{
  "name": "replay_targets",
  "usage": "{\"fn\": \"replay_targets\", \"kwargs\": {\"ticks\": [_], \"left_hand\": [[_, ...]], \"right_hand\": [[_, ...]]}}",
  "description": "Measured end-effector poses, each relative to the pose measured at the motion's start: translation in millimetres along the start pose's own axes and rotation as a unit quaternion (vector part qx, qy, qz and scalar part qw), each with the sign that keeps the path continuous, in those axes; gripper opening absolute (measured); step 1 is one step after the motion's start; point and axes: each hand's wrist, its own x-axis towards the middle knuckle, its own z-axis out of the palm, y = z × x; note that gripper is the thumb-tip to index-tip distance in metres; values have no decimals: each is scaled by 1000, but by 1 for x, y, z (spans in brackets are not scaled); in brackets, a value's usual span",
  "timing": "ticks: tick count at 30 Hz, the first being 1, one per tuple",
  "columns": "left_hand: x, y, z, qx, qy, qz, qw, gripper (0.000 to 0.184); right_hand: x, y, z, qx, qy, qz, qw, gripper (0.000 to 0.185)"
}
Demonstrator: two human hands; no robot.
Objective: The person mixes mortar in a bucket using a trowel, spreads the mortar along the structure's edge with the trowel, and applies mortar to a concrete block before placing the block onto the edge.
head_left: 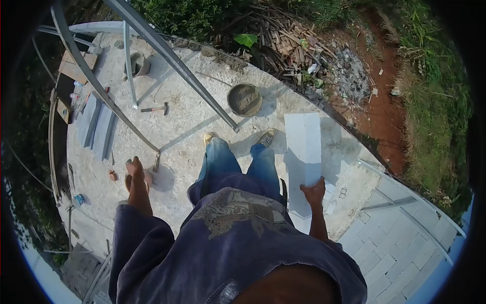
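My right hand [314, 192] grips the lower right edge of a long light-grey panel [304, 147] with a lengthwise fold. The panel extends forward beside my right leg, and its near end is hidden by my shirt. My left hand [135, 175] is out to the left with fingers stretched forward, apparently holding nothing. Beside it, the lower end of a curved metal bar [116, 109] meets the concrete floor. A reddish rounded thing behind the hand is partly hidden, so I cannot tell its kind.
A mortar bucket [244, 100] stands ahead, near a slanting metal beam [177, 68]. A hammer [154, 109] and more grey panels [96, 124] lie left; another bucket [137, 64] is farther back. The slab drops to red soil [387, 116]. A block wall [390, 253] is right.
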Motion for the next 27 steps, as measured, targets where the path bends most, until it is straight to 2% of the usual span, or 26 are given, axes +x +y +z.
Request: {"fn": "replay_targets", "kwargs": {"ticks": [1,2,3,5,7,8,11,12,13,15,17,19,21,23,25,27], "left_hand": [[-32,-33,-11,-38,-51,-70,996,57],[-81,-38,-13,-48,-108,-143,983,58],[-128,-13,6,-80,-164,-201,962,59],[-221,8,34,-72,-241,-145,957,59],[-280,7,66,-54,-327,-127,935,59],[-306,4,82,-45,-349,-136,926,60],[-343,-20,128,-82,-420,-151,891,64],[-350,-25,133,-124,-429,-167,879,65],[-354,-24,136,-142,-423,-172,878,65],[-361,-31,123,-198,-361,-176,894,63],[-356,-32,102,-210,-282,-228,908,61],[-343,-46,81,-200,-206,-245,926,60],[-336,-50,59,-214,-120,-269,931,57],[-333,-48,49,-226,-66,-288,928,57],[-341,-41,47,-261,7,-295,919,58],[-364,-12,67,-284,28,-306,908,58]], "right_hand": [[7,8,-9,-19,-16,4,1000,70],[24,13,-17,-36,-19,-5,999,73],[56,6,-22,-42,-7,-28,999,76],[96,-11,-41,-30,12,-73,997,72],[119,-31,-59,9,-17,-97,995,68],[133,-38,-62,-53,10,-121,991,66],[173,-73,-78,-41,-13,-148,988,68],[188,-88,-82,-94,3,-187,978,71],[203,-107,-85,-100,1,-205,974,71],[221,-137,-87,-73,-62,-170,981,74],[260,-149,-75,-68,-35,-211,975,71],[294,-181,-62,-126,-79,-195,969,75],[324,-208,-48,-145,-78,-220,962,76],[358,-249,-23,-161,-80,-246,952,77],[390,-294,-3,-167,-133,-260,942,79],[410,-356,23,-183,-141,-278,932,79]]}}
